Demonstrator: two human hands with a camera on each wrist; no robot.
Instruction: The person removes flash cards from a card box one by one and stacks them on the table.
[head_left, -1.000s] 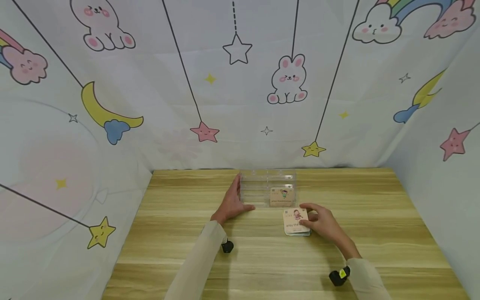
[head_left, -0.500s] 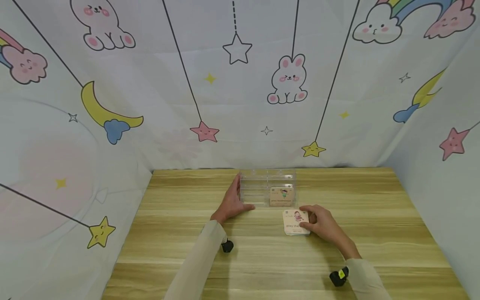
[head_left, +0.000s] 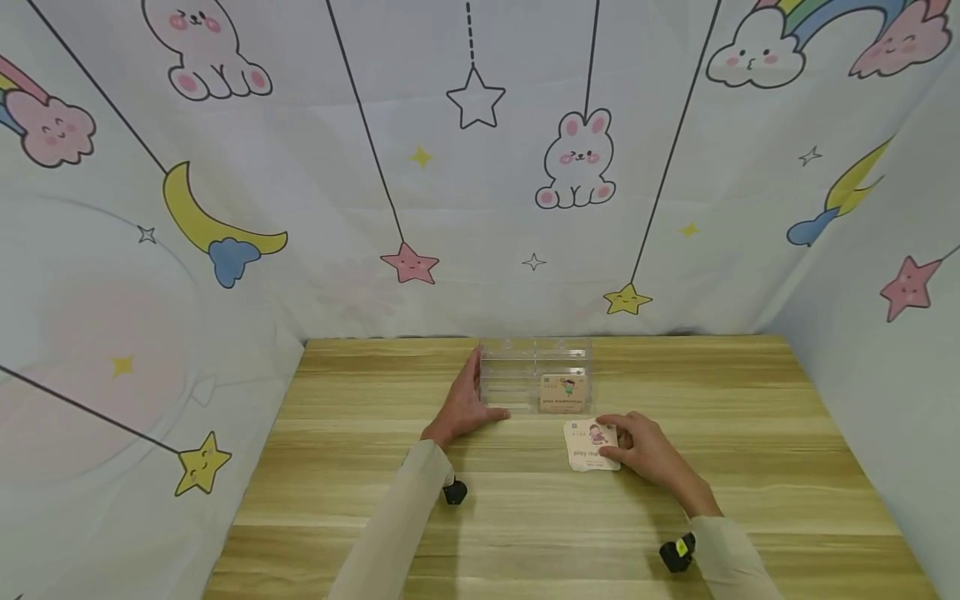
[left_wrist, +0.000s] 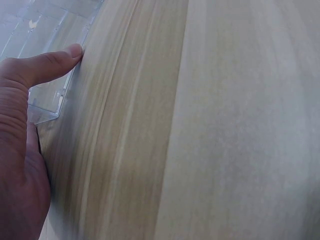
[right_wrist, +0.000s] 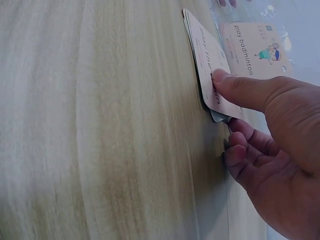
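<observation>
A clear plastic card rack [head_left: 507,385] with several compartments stands at the table's back. My left hand [head_left: 461,410] grips its left side, with the thumb [left_wrist: 60,62] along the front edge in the left wrist view. The rack's lower right compartment holds a card [head_left: 562,396] reading "play badminton". Just in front of it, my right hand [head_left: 643,450] pinches a small stack of picture cards [head_left: 583,446] by the right edge. Its thumb lies on the top card's face, covering part of the words "play the", and the other fingers are curled beneath the stack [right_wrist: 205,55].
The wood-grain table [head_left: 525,533] runs back to a white cloth backdrop [head_left: 480,217] printed with stars, rabbits and clouds. Cloth also hangs along both sides. A black wrist camera [head_left: 454,492] sits on the left wrist, another black camera [head_left: 677,554] on the right.
The card stack in my right hand has tilted and shifted slightly left, its cards drawn closer together. My left hand and the rack stay in place.
</observation>
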